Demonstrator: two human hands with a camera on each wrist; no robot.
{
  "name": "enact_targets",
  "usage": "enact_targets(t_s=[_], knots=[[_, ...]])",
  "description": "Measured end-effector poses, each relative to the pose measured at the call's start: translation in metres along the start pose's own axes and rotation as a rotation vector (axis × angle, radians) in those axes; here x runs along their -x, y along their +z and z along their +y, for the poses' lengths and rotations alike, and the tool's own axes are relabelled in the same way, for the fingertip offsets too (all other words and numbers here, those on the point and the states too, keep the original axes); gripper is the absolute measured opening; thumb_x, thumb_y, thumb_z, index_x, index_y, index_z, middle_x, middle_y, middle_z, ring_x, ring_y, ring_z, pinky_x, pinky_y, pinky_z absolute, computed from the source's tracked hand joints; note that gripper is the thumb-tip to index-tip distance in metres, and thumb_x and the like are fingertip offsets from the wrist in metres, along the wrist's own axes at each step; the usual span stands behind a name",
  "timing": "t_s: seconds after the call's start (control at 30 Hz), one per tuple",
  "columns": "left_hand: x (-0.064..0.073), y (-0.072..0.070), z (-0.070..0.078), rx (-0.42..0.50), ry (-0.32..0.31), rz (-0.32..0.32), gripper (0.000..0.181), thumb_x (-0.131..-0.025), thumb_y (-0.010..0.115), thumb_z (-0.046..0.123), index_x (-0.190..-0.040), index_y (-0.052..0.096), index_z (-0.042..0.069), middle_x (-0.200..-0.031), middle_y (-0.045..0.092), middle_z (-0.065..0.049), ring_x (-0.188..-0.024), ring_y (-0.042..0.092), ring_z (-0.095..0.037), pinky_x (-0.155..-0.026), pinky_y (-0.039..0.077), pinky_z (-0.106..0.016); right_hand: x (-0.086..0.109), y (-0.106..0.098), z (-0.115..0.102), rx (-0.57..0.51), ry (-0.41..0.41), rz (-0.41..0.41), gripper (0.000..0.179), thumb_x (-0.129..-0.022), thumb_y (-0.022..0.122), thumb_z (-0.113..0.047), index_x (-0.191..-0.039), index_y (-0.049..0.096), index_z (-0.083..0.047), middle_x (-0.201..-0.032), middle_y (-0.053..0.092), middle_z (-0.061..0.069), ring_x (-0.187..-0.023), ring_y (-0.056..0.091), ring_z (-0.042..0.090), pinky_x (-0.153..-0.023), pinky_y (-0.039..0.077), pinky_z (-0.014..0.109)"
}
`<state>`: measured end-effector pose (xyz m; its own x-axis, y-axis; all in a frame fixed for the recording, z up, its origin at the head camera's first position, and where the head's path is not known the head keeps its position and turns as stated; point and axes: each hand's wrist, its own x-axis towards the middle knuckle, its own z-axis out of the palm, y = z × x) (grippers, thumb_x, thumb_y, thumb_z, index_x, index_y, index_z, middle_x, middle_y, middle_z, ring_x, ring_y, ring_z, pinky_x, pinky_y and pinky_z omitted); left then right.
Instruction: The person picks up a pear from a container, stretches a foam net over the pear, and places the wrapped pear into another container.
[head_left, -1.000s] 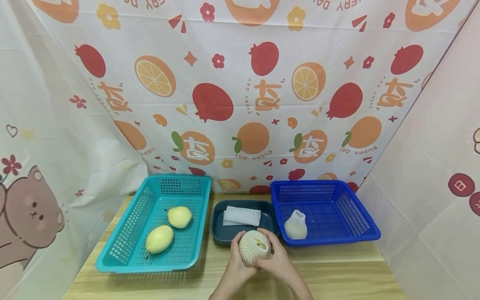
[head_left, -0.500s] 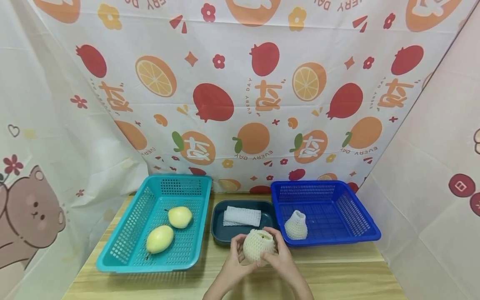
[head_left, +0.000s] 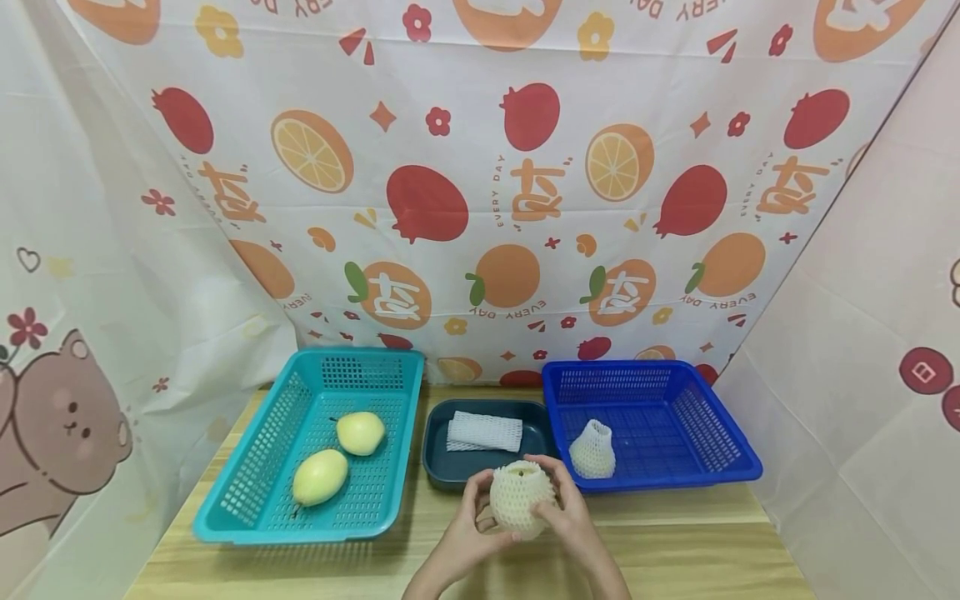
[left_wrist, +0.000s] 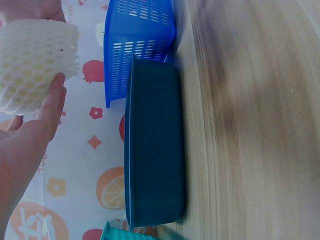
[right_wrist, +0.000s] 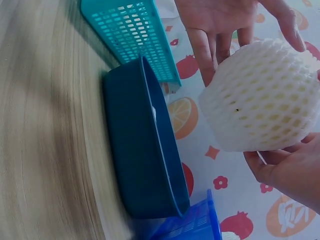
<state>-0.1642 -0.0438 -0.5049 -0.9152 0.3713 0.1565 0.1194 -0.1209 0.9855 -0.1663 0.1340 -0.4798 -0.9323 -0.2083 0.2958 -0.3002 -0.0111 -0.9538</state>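
Observation:
A pear (head_left: 522,500) in a white foam net sleeve is held between both hands over the front of the table. The sleeve's open end points up, with the pear's stem showing in it. My left hand (head_left: 467,533) holds it from the left, its thumb low on the sleeve. From the other side my right hand (head_left: 570,521) grips it, thumb across the front of the net. In the right wrist view the mesh of the foam net (right_wrist: 262,100) is stretched round the fruit, yellow showing through.
Two bare pears (head_left: 320,477) lie in a teal basket (head_left: 300,537) at left. Flat foam nets (head_left: 484,432) lie in a dark tray (head_left: 442,479) behind the hands. A blue basket (head_left: 675,482) at right holds another sleeved pear (head_left: 592,450).
The sleeved pear has turned so its open end, earlier tilted to the right, now points up. Both hands have shifted slightly right with it and changed their hold a little.

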Motion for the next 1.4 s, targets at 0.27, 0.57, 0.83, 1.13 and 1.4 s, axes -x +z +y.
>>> enact_targets(t_s=[0.27, 0.57, 0.83, 1.13, 1.4], knots=[[0.0022, 0.0018, -0.0006, 0.072, -0.043, -0.091, 0.087, -0.076, 0.072, 0.001, -0.140, 0.013, 0.006, -0.135, 0.025, -0.028, -0.113, 0.043, -0.036, -0.082, 0.047, -0.032, 0.0002, -0.0021, -0.0002, -0.024, -0.082, -0.140, 0.055, -0.070, 0.051, 0.012, -0.124, 0.044, 0.007, -0.125, 0.044, 0.024, -0.109, 0.045, 0.017, -0.086, 0.040, 0.024], [0.0040, -0.0001, -0.0026, 0.075, -0.030, -0.167, 0.087, -0.077, 0.072, 0.000, -0.141, 0.014, 0.004, -0.133, 0.030, -0.027, -0.108, 0.048, -0.029, -0.079, 0.049, -0.033, 0.0001, -0.0042, 0.0024, -0.011, -0.068, -0.098, 0.052, -0.071, 0.045, 0.011, -0.123, 0.043, 0.006, -0.122, 0.046, 0.025, -0.104, 0.048, 0.019, -0.083, 0.042, 0.027], [0.0061, 0.0013, -0.0018, 0.062, -0.081, -0.160, 0.081, -0.077, 0.073, 0.005, -0.139, 0.021, 0.004, -0.128, 0.040, -0.020, -0.104, 0.052, -0.025, -0.079, 0.049, -0.031, 0.0003, -0.0025, 0.0054, -0.061, -0.113, -0.077, 0.037, -0.076, 0.042, 0.007, -0.112, 0.048, 0.011, -0.110, 0.055, 0.014, -0.097, 0.052, 0.014, -0.080, 0.042, 0.024], [0.0066, -0.0035, -0.0043, 0.134, -0.102, -0.267, 0.088, -0.076, 0.075, 0.005, -0.138, 0.012, -0.001, -0.128, 0.042, -0.024, -0.106, 0.053, -0.026, -0.082, 0.048, -0.034, 0.0022, -0.0026, 0.0074, -0.089, -0.061, -0.097, 0.033, -0.079, 0.041, 0.006, -0.111, 0.047, 0.014, -0.107, 0.056, 0.013, -0.095, 0.052, 0.013, -0.080, 0.042, 0.024], [0.0053, 0.0005, -0.0032, 0.015, -0.164, -0.142, 0.087, -0.075, 0.076, 0.009, -0.140, 0.019, -0.006, -0.116, 0.049, -0.017, -0.100, 0.055, -0.025, -0.077, 0.049, -0.030, 0.0002, 0.0015, 0.0045, -0.068, 0.074, -0.022, 0.026, -0.092, 0.040, -0.001, -0.114, 0.048, 0.009, -0.112, 0.053, 0.021, -0.099, 0.052, 0.015, -0.083, 0.042, 0.026]])
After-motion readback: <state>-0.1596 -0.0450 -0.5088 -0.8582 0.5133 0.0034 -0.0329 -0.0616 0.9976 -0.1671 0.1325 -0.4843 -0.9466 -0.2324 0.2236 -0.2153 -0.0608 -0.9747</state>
